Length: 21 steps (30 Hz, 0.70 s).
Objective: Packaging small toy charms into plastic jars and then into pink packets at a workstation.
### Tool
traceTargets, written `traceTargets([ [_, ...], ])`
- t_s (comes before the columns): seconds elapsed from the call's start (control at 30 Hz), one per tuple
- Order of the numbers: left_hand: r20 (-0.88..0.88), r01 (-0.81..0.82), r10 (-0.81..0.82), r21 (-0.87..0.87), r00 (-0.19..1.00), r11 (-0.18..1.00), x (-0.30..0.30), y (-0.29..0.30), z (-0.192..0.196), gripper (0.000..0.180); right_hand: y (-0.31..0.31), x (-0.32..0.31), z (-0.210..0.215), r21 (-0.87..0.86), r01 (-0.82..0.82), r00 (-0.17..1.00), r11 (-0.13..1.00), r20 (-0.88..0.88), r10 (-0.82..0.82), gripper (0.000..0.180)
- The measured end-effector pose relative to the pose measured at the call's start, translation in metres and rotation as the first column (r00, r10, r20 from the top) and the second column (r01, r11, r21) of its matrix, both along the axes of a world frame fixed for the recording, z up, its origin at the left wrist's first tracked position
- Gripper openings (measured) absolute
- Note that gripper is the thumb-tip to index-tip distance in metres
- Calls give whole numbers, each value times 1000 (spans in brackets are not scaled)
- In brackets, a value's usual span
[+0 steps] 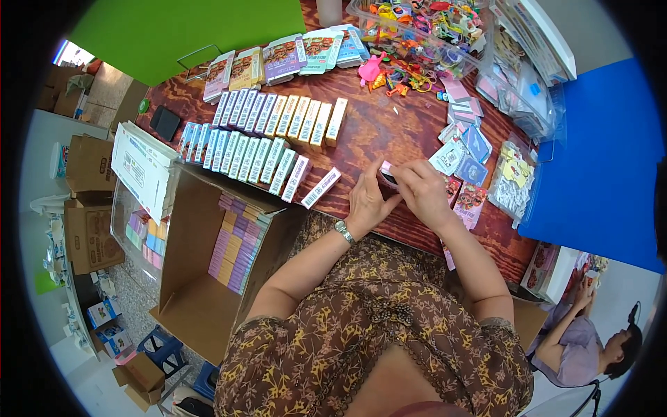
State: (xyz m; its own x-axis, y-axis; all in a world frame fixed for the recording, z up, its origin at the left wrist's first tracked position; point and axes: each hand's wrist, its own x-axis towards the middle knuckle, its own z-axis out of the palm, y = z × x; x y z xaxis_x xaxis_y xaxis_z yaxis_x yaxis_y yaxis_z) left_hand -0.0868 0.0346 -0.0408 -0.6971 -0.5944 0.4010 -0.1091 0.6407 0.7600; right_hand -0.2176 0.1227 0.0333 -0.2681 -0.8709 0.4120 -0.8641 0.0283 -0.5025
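Near the front edge of the table, my left hand [368,201] is closed around a small pink box [386,167], which stands tilted with a dark gap at its top. My right hand [425,191] has its fingers bent together at that gap; whether they pinch something is hidden. Right beside my right hand lie flat pink cartons [470,199] with printed pictures. Loose cards and small packets [474,147] are spread just beyond them. To the left of my hands stand two rows of filled slim boxes [262,156], and the nearest pink-and-white box [321,187] leans over.
Flat carton stacks [283,57] line the back. A clear bin [424,31] of colourful small toys stands far right, with loose toys [399,75] before it. A bag of silver packets [513,182] is at right. An open cardboard box [187,243] stands left. A co-worker [580,340] sits at lower right.
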Motion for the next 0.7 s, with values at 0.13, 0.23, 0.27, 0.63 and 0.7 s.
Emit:
traceTargets([
  [0.13,7,23,-23,-17,1000,1000,0,-2,1,103,2,4,4,49,-45,991,998,-127,51,26],
  [0.23,21,38,-37,-38,999,999,-1,-2,0,110,3,4,5,15,-115,985,993,-126,116,30],
  [0.27,10,37,-37,-64,999,997,-2,-2,-1,113,4,3,3,18,-117,985,993,-126,118,30],
  [0.63,83,10,-7,-38,997,999,-8,1,0,111,19,10,-16,-97,-18,993,995,112,29,42],
  [0.7,73,22,-20,-30,997,999,-6,-3,3,107,20,7,-20,-111,-17,998,994,57,23,42],
])
